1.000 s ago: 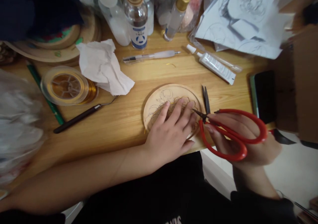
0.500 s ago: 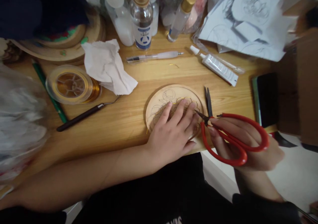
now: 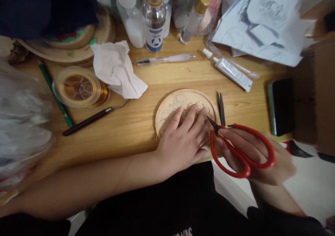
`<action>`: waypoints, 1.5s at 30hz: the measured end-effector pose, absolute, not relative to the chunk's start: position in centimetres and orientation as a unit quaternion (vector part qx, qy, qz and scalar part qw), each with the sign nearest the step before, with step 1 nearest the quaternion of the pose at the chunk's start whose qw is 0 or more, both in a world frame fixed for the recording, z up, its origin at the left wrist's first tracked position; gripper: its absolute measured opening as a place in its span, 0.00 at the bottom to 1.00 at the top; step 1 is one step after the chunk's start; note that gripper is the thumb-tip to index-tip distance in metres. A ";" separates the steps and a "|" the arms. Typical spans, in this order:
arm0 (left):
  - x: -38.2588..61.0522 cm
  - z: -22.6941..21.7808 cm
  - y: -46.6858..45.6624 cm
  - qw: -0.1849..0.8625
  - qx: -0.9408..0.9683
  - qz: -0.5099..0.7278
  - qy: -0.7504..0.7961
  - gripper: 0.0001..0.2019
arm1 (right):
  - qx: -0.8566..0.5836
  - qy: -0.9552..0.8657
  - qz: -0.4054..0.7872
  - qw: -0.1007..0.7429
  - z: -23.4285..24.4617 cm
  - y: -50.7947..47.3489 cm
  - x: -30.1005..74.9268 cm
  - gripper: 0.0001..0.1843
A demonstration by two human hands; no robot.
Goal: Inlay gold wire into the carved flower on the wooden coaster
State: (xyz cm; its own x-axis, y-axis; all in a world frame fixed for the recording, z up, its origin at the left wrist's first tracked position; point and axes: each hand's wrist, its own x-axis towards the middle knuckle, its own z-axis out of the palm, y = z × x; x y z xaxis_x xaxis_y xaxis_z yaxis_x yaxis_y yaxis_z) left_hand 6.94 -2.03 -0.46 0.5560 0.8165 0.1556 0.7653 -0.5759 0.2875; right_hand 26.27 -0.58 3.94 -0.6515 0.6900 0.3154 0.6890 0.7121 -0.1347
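Note:
A round wooden disc point(image 3: 175, 102) with pencilled outlines and thin gold wire lies near the table's front edge. My left hand point(image 3: 184, 141) rests flat on it, fingers stretched out and pressing the wire down. My right hand point(image 3: 258, 157) grips red-handled scissors point(image 3: 239, 149), fingers through the loops. The short dark blades point left and touch the disc's right edge beside my left fingertips. Black tweezers point(image 3: 221, 107) lie just right of the disc.
A spool of gold wire point(image 3: 78, 88), a crumpled tissue point(image 3: 117, 70), a hooked tool point(image 3: 91, 119) and a green pencil point(image 3: 54, 94) lie at left. Bottles point(image 3: 154, 18), a pen point(image 3: 167, 59), a glue tube point(image 3: 231, 71), drawings point(image 3: 264, 23) and a phone point(image 3: 281, 105) sit behind and right.
The scissor handles have closed a little and my right hand has drawn slightly in. My left hand stays on the disc. The camera view has shifted slightly.

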 end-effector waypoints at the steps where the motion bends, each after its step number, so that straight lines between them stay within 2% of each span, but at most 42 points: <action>1: 6.9 -0.5 -2.0 0.094 0.877 0.136 0.451 0.28 | -0.370 -0.913 -0.002 0.171 4.2 -0.4 26.0 0.08; 9: 6.9 -0.6 -2.1 0.085 0.874 0.155 0.453 0.28 | -0.314 -0.938 -0.036 0.145 5.5 0.6 25.7 0.08; 16: 7.0 -0.3 -2.0 0.104 0.876 0.128 0.453 0.30 | -0.392 -0.906 0.021 0.156 3.8 0.4 27.3 0.09; 24: 7.0 -0.3 -2.0 0.110 0.877 0.116 0.454 0.32 | -0.397 -0.899 0.028 0.182 5.6 1.7 27.3 0.03; 29: 6.8 -0.2 -2.1 0.114 0.880 0.106 0.449 0.32 | -0.544 -0.738 0.037 0.398 4.1 1.7 26.0 0.04; 33: 6.8 -0.1 -2.1 0.110 0.880 0.104 0.450 0.33 | -0.528 -0.667 0.117 0.512 2.9 1.9 25.5 0.03; 39: 6.8 -0.1 -2.0 0.108 0.880 0.099 0.452 0.34 | -0.560 -0.531 0.281 0.570 3.0 1.9 26.3 0.03; 45: 6.7 -0.1 -2.0 0.093 0.882 0.100 0.451 0.34 | -0.581 -0.504 0.304 0.563 3.3 1.6 27.4 0.07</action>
